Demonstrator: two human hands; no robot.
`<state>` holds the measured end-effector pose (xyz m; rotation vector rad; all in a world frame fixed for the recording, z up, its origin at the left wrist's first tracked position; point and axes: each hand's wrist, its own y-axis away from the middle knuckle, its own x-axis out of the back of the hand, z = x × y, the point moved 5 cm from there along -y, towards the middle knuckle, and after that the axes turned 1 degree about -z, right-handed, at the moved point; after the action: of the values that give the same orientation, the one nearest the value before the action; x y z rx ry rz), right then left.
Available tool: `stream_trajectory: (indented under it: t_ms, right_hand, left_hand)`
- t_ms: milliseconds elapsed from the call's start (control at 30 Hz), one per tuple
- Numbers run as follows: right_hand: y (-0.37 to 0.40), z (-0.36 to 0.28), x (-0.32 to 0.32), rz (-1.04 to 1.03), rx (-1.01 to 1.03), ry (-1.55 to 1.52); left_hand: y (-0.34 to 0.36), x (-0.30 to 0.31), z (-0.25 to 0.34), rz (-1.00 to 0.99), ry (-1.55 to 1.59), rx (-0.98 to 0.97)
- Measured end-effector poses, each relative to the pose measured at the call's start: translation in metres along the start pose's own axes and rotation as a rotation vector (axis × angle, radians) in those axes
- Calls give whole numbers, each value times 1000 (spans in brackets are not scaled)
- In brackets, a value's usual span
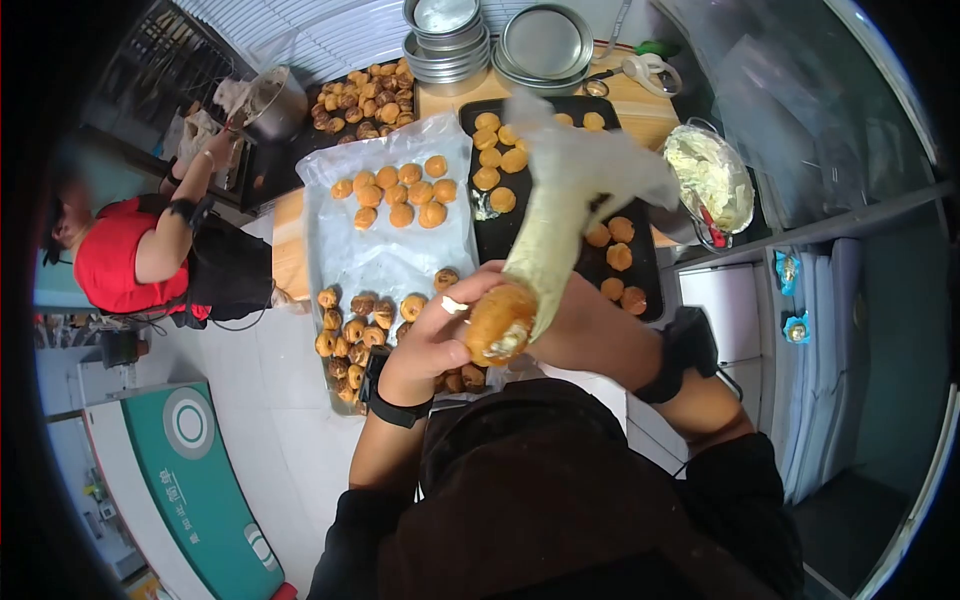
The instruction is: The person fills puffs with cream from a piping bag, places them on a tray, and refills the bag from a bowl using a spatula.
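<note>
A round golden cream puff (pixel 498 312) rests in the fingers of my left hand (pixel 432 338), held up in front of my body. Pale cream shows at an opening on its near side. A white dab, perhaps cream, sits on that hand. My right hand (pixel 565 308) is closed round the lower part of a clear piping bag (pixel 552 225) filled with pale cream. The bag's narrow end comes down beside the puff, and its tip is hidden or too blurred to make out. The loose upper end of the bag flops to the right.
A paper-lined tray (pixel 330 250) carries golden and brown puffs. Beyond the bag lies a black tray (pixel 488 235) with puffs. A bowl of cream (pixel 705 170) stands at right, stacked round tins (pixel 447 60) at the back. A co-worker (pixel 130 240) stands left beside a metal pot (pixel 277 108).
</note>
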<state>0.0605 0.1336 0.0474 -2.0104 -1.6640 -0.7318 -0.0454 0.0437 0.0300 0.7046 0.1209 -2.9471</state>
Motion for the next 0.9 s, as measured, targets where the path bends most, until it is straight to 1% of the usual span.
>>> stream_trajectory:
  t_ms: [33, 67, 133, 167, 200, 267, 300, 367, 400, 467, 500, 533, 600, 667, 700, 733, 800, 833, 867, 900]
  right_hand:
    - [6, 9, -1, -210, -122, 286]
    - [7, 12, 6, -211, -123, 288]
    - [7, 19, 22, -53, -185, -651]
    - [6, 24, 14, 77, -27, -1153]
    - [1, 24, 5, 199, 27, -1222]
    - [-9, 25, -7, 294, -136, -1296]
    - [-14, 28, -12, 294, -137, -1302]
    - [-14, 49, -4, 761, 7, -1493]
    - [-14, 54, 1, 762, 5, -1497]
    - [-5, 62, 16, 866, 78, -1729]
    - [-3, 60, 21, 978, 16, -1659]
    - [-2, 58, 23, 978, 14, -1660]
    - [1, 58, 29, 975, -52, -1635]
    - [11, 53, 48, 973, 112, -1623]
    - [19, 65, 49, 791, 343, -1857]
    - [16, 77, 29, 788, 346, -1863]
    - [-1, 91, -21, 547, 273, -2056]
    - [7, 98, -59, 597, -173, -2278]
    - [8, 96, -77, 727, -357, -2342]
    - [9, 96, -74, 718, -298, -2301]
  left_hand:
    - [0, 12, -9, -9, 3, -19]
    - [1, 18, -7, -10, 4, -20]
    - [2, 21, -6, -84, 135, -18]
    - [4, 13, 1, -52, 110, 26]
    - [-1, 11, -4, -172, 64, 82]
    - [1, 1, -3, -154, 26, 185]
    - [1, 2, -3, -151, 25, 190]
    - [-2, 6, 7, -125, -2, 3]
    - [-1, 5, 10, -124, -3, 8]
    - [7, 4, 31, 44, -204, -168]
    - [15, 2, 33, 97, -161, -157]
    - [21, 1, 36, 95, -126, -141]
    - [31, -2, 45, 19, -143, -174]
    - [40, -1, 53, 62, -155, -179]
    - [48, -1, 57, 103, -164, -178]
    - [56, -3, 61, 105, -170, -177]
    - [65, 3, 68, 196, -163, -187]
    - [68, 10, 69, 178, -143, -221]
    - [69, 14, 71, 185, -145, -217]
    - [70, 18, 74, 250, -167, -218]
